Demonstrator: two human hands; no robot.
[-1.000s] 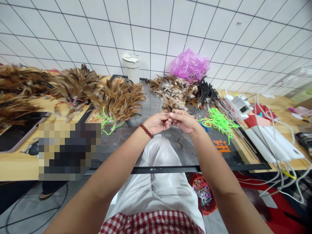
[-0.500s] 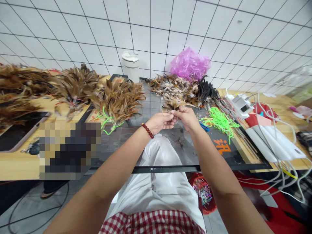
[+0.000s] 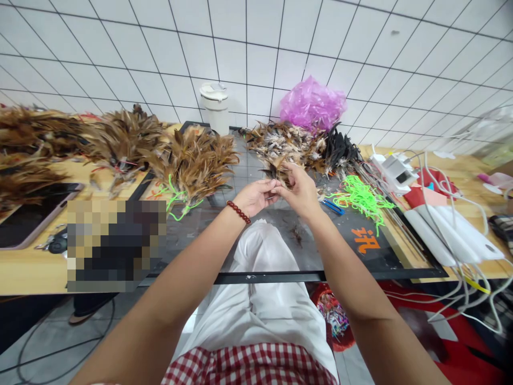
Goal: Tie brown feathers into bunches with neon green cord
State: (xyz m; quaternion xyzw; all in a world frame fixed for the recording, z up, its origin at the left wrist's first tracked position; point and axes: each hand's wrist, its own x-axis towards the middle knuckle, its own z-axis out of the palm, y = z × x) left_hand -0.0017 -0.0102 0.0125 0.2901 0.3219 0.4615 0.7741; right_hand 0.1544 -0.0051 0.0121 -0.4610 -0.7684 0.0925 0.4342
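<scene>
Feather tuft [image 3: 274,170], small and brown, stands at the fingertips of the left hand [image 3: 253,200], over the middle of the dark surface [image 3: 180,232], with the far feather heap [image 3: 288,141] just behind it. The grip of the left hand is together, thumb against fingers, and seems clamped on the lower end of the tuft. The right hand [image 3: 301,193] meets it from the right, one finger raised; because tuft and heap have nearly the same colour, I cannot tell whether the right grip also holds some of it. Such a tuft should be very light, with soft vanes and stiffer, thin shafts; I judge that it bends or splits easily, and that the smooth shafts may slide. The better place to take hold is therefore low, at the gathered shafts, with little pressure. For moving, the far side is tight, since the heap lies directly there; on the right are a blue tool [image 3: 332,207] and green cords [image 3: 363,198], on the left a large feather bundle [image 3: 198,166]. More room is found on the near side, between the hands and the black edge [image 3: 272,277], where a little dark scrap [image 3: 296,234] lies.
</scene>
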